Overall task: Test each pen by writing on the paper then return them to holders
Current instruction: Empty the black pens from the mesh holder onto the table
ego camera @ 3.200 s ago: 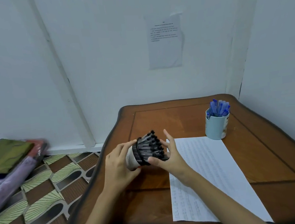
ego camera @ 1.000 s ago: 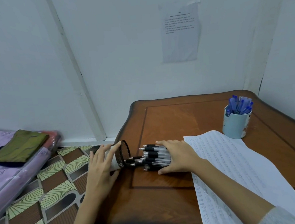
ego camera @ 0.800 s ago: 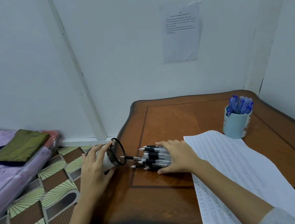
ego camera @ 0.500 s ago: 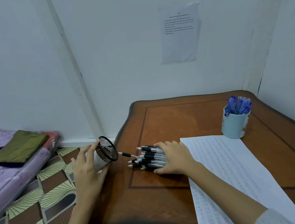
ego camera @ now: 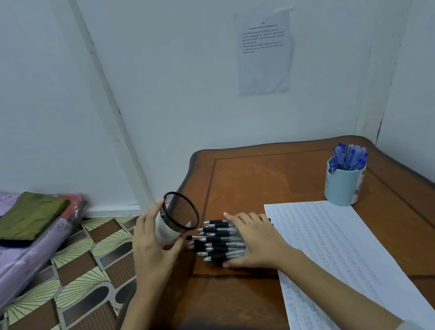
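Lying in a heap on the left part of a brown wooden table point(ego camera: 277, 175), a bundle of black pens point(ego camera: 219, 240) points its tips to the left. The right hand point(ego camera: 256, 242) rests flat on the heap, fingers straight, and presses the pens down. The left hand point(ego camera: 152, 245) curls round a black mesh holder point(ego camera: 181, 212), held in the air just left of the pens and past the table edge. It is tilted, with its open mouth facing the pens, and its mesh bottom shows through the mouth. A pale blue mug point(ego camera: 343, 186) stands upright at the far right of the table, packed with blue pens point(ego camera: 349, 157).

The black pens have clear barrels and dark grips. Just right of them lies a white paper point(ego camera: 334, 246) covered in rows of fine writing.

The pens' back ends are hidden under the right hand, so their number cannot be told. The writing is too small to read, and the frame cuts off the paper's near corner
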Tool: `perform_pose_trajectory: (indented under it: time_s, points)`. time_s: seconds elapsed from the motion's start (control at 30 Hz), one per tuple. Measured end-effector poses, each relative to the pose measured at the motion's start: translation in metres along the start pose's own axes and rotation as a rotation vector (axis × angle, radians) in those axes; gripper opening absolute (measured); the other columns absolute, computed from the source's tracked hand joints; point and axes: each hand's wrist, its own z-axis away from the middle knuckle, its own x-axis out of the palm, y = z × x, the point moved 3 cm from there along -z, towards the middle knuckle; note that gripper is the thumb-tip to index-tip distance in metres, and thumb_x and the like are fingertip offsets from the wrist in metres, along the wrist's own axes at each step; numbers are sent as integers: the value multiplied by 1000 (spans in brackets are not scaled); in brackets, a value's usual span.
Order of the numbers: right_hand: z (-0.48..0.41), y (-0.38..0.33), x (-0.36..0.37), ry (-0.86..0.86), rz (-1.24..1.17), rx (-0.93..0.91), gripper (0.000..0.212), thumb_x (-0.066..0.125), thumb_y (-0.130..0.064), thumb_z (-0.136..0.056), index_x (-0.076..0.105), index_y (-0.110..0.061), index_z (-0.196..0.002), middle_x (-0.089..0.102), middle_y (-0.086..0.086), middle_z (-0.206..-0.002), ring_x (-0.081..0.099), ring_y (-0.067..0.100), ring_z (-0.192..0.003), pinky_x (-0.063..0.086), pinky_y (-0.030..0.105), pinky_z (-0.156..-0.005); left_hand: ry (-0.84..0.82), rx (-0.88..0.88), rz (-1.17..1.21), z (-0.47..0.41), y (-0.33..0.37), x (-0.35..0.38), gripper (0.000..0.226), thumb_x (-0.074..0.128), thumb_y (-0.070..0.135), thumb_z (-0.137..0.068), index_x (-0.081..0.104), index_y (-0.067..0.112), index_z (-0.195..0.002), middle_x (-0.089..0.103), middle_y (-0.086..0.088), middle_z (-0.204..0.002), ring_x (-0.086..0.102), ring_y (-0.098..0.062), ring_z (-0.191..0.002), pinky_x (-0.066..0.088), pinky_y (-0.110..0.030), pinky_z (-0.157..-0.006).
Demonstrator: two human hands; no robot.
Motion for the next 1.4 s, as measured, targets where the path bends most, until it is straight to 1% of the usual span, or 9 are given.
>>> perform_pose_trajectory:
  time_s: [0.1, 0.23, 0.4, 0.53, 0.77, 0.93, 1.1, 1.27, 1.4]
  points:
    - [5, -3, 5, 51, 25, -27, 111, 48, -85, -69, 14, -21, -153, 38, -3, -145, 37, 19, -130, 25, 37, -110, 69, -18, 47, 5, 3, -1, 85, 86, 8, -65, 43, 22, -137, 50, 0, -129, 48, -20, -120, 44, -51, -99]
    - [8, -7, 11, 132, 36, -32, 122, 19, -97, -61, 24, -16, -152, 43, 1, -144, 39, 21, -133, 26, 40, -112, 183, -52, 109, 13, 7, -4, 84, 85, 7, -67, 42, 22, -138, 45, 15, -130, 47, -17, -125, 42, -47, -104]
    - [-1, -8, 9, 78, 22, -10, 131, 22, -98, -51, 16, -17, -153, 33, 0, -152, 29, 19, -139, 15, 40, -118, 249, -100, 137, 19, 4, -1, 82, 85, 7, -67, 44, 17, -138, 46, 13, -131, 45, -11, -127, 39, -36, -106]
    - [3, -10, 10, -32, 10, -11, 129, 37, -93, -57, 0, -17, -154, 11, 3, -160, 7, 22, -148, -1, 44, -121, 282, -117, 150, 20, 3, 1, 83, 85, 8, -68, 43, 15, -139, 46, 9, -132, 45, -12, -127, 39, -35, -107]
    - [19, -17, 13, 67, 59, -21, 116, 35, -89, -71, -3, -17, -154, 4, 9, -162, -1, 27, -149, -13, 43, -117, 299, -112, 138, 24, 5, 4, 84, 85, 9, -67, 42, 13, -140, 45, 8, -133, 44, -10, -127, 36, -25, -107]
    - [32, -21, 20, 151, 160, -18, 102, 26, -86, -80, 29, -12, -149, 39, 15, -150, 34, 33, -140, 10, 49, -114, 300, -116, 150, 27, 4, 3, 86, 85, 9, -67, 41, 12, -141, 45, 8, -134, 42, -7, -128, 35, -22, -107]
    - [26, -15, 25, 132, 132, 30, 101, 22, -87, -79, 25, -16, -151, 32, 15, -154, 25, 36, -143, 5, 50, -113, 332, -133, 149, 27, 4, 2, 85, 85, 8, -67, 42, 10, -140, 45, 8, -133, 44, -10, -127, 37, -25, -107]
    - [10, -8, 25, 83, 171, 29, 106, 17, -89, -77, 32, -14, -150, 41, 12, -149, 37, 33, -139, 25, 53, -113, 319, -130, 162, 26, 2, 4, 86, 85, 11, -68, 41, 10, -141, 45, 7, -134, 46, -16, -127, 40, -35, -107]
    - [-1, -5, 22, 90, 151, 49, 110, 12, -92, -72, 31, -16, -149, 46, 10, -145, 44, 30, -133, 35, 48, -109, 321, -130, 170, 25, 2, 10, 87, 85, 12, -68, 39, 10, -141, 43, 9, -134, 43, -12, -128, 37, -29, -107]
